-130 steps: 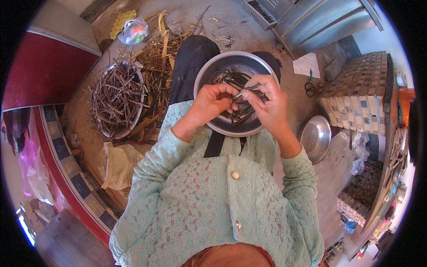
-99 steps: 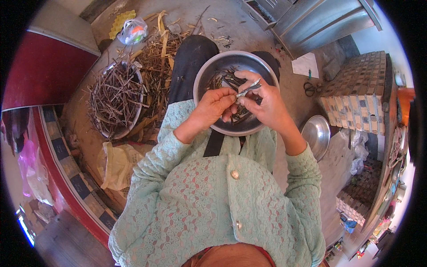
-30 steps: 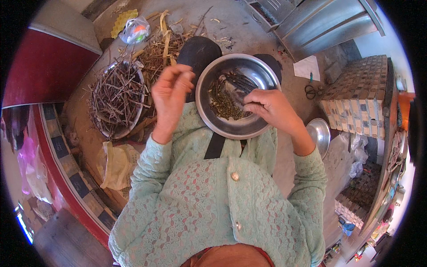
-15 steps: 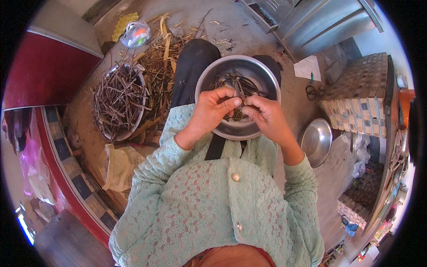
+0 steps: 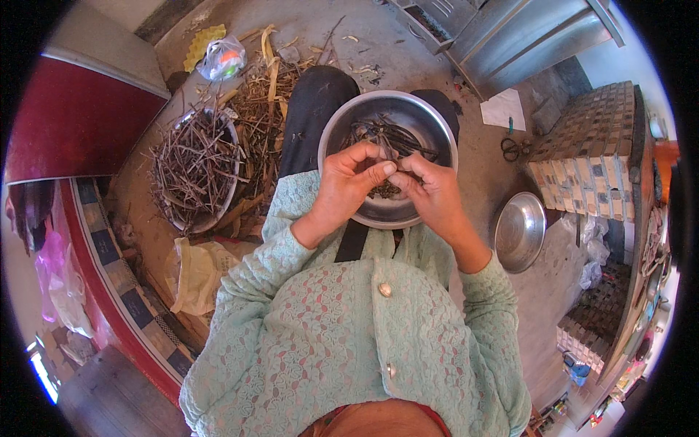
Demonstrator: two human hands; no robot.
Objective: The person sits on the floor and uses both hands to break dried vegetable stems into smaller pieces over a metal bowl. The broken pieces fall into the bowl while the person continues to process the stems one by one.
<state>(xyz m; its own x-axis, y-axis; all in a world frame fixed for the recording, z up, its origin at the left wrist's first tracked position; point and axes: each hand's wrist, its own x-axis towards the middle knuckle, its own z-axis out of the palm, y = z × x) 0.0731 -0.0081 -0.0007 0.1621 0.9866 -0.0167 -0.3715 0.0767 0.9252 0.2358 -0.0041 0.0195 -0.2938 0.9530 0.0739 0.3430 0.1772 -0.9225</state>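
Observation:
A deep metal bowl rests on my lap between my knees. Inside it lie long, thin, dark dried pods and, nearer to me, small brownish-green beans. Over the bowl's middle my two hands meet, fingertip to fingertip. My left hand pinches one end of a dark dried pod between thumb and forefinger. Close against it, my right hand has thumb and fingers pinched on the same pod. Most of that pod is hidden by the fingers.
On the left a basin is heaped with dry twigs, beside loose stalks on the floor. A shallow metal pan, scissors and white paper lie right. A tiled brick block stands beyond them.
My right hand's fingers have drawn in closer to the left hand's fingertips, and less of the pod shows above them. The bowl stays on my lap.

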